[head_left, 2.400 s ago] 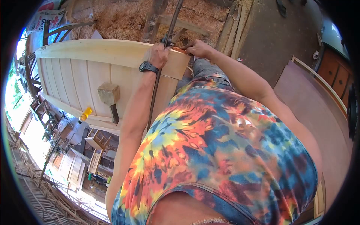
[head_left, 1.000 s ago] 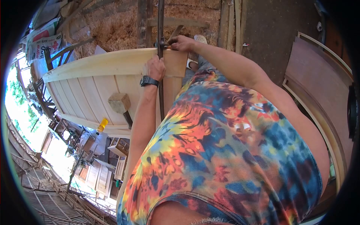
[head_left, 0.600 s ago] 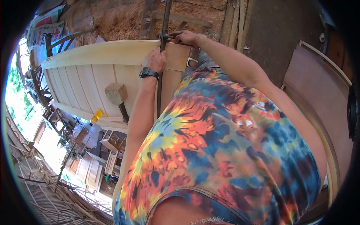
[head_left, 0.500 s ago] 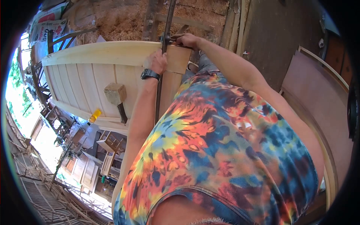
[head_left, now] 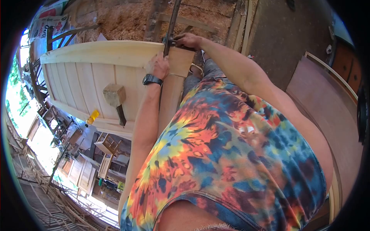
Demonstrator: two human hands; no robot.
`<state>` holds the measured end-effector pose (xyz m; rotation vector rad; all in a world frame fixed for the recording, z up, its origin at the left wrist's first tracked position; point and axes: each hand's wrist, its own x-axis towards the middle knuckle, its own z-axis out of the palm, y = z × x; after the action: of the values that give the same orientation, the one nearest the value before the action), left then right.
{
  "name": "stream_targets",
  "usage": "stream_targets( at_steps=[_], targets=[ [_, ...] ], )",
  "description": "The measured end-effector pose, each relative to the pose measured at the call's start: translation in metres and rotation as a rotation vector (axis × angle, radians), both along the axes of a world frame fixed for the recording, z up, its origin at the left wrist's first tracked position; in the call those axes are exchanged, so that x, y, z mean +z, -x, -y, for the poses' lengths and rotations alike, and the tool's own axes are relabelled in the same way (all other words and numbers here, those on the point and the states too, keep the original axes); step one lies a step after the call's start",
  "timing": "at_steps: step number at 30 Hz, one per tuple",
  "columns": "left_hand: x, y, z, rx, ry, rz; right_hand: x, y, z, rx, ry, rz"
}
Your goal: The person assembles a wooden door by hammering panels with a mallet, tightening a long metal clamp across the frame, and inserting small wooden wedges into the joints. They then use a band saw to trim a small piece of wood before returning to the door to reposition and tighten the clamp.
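Observation:
My left hand (head_left: pixel 157 66), with a black watch on the wrist, is closed at the long dark metal bar (head_left: pixel 173 23) of a clamp, over the edge of a pale curved wooden panel (head_left: pixel 83 81). The bar runs across the panel's near end and disappears under that hand. My right hand (head_left: pixel 187 40) has its fingers bent round the small clamp part beside the bar, above a wooden end piece (head_left: pixel 181 61); its fingertips are partly hidden. A block-headed mallet (head_left: pixel 114 95) with a dark handle lies on the panel.
A yellow bottle (head_left: pixel 93 117) lies near the panel's lower edge. Wood shavings (head_left: pixel 127 19) cover the ground beyond. A large brownish board (head_left: pixel 320 92) leans at the right. Wooden furniture (head_left: pixel 106 154) and printed sacks (head_left: pixel 50 27) are at the left.
The view has shifted slightly, so panel, mallet and bottle appear a little further left. My left hand has slid slightly left on the bar; my right hand keeps its place.

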<state>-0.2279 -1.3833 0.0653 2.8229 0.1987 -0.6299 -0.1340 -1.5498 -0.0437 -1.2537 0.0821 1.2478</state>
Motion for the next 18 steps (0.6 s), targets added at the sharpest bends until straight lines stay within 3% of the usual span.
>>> stream_targets(
  at_steps=[14, 18],
  targets=[
    [0.000, 0.003, -0.001, -0.001, 0.031, 0.059, -0.013, 0.001, 0.000, -0.020, -0.012, 0.032],
    [-0.020, 0.018, -0.007, 0.057, 0.116, 0.135, -0.013, 0.005, 0.014, -0.083, -0.063, -0.158]
  ],
)
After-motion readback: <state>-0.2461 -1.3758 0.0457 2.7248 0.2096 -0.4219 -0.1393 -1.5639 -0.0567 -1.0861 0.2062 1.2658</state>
